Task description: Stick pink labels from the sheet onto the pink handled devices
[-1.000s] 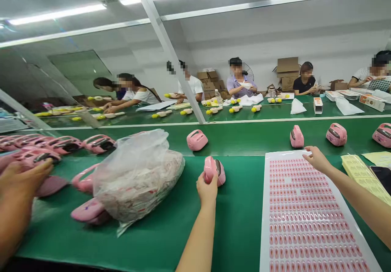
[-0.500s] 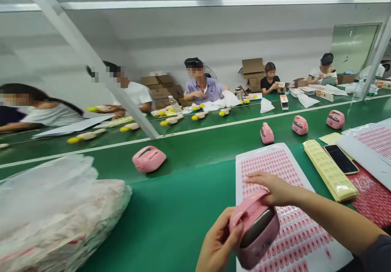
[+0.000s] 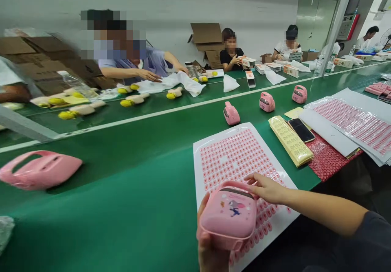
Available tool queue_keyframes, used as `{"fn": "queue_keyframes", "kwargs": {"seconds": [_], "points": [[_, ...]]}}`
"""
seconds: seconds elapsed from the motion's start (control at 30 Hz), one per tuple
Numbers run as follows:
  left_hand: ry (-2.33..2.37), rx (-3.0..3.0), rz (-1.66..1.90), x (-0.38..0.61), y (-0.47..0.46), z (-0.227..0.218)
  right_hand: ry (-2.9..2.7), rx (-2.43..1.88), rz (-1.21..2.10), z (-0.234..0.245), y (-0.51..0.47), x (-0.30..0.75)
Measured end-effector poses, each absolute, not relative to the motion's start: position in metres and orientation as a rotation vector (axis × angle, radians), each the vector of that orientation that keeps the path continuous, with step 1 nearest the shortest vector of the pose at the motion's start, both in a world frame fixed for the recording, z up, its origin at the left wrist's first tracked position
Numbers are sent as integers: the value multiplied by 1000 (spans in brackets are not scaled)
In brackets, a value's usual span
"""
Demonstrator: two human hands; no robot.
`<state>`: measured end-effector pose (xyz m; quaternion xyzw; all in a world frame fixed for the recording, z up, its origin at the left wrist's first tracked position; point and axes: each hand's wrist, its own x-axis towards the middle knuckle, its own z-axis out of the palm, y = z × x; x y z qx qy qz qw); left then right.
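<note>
My left hand point(image 3: 210, 251) is closed around a pink case point(image 3: 228, 216) with a cartoon print, holding it up from below near the bottom of the view. My right hand point(image 3: 265, 187) reaches in from the right, its fingers stretched out against the case's top right corner, above a white sheet of small pink stickers point(image 3: 235, 162) that lies on the green belt point(image 3: 122, 190).
More pink cases stand on the belt: one blurred at far left point(image 3: 39, 169), others further along point(image 3: 231, 113) point(image 3: 266, 101) point(image 3: 299, 94). A yellow sticker stack point(image 3: 290, 141), a phone point(image 3: 301, 130) and more sticker sheets point(image 3: 351, 121) lie to the right. Several people work across the table.
The view swung right along the belt. The case has turned in my left hand so its printed face shows. The plastic bag has slipped out of view at the left.
</note>
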<state>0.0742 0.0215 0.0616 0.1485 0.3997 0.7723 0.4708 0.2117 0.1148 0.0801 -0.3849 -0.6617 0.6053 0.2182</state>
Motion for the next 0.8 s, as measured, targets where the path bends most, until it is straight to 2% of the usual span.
{"fn": "queue_keyframes", "kwargs": {"seconds": [0.1, 0.2, 0.33, 0.43, 0.5, 0.6, 0.7, 0.8], "points": [[890, 160, 1863, 65, 21, 42, -2236, -893, 1138, 57, 92, 246], [754, 107, 1927, 58, 21, 29, -2449, -726, 810, 33, 69, 269], [725, 84, 1964, 56, 24, 28, -2429, -676, 363, 10, 54, 276], [698, 131, 1978, 58, 24, 33, -2361, -601, 185, 4, 53, 274], [748, 166, 1950, 61, 23, 35, -2353, -569, 197, 4, 53, 272], [925, 132, 1871, 62, 20, 32, -2357, -673, 406, 10, 51, 270], [936, 121, 1871, 59, 19, 24, -2249, -844, 808, 25, 51, 269], [773, 145, 1925, 56, 16, 18, -1912, -938, 1306, 46, 57, 264]]}}
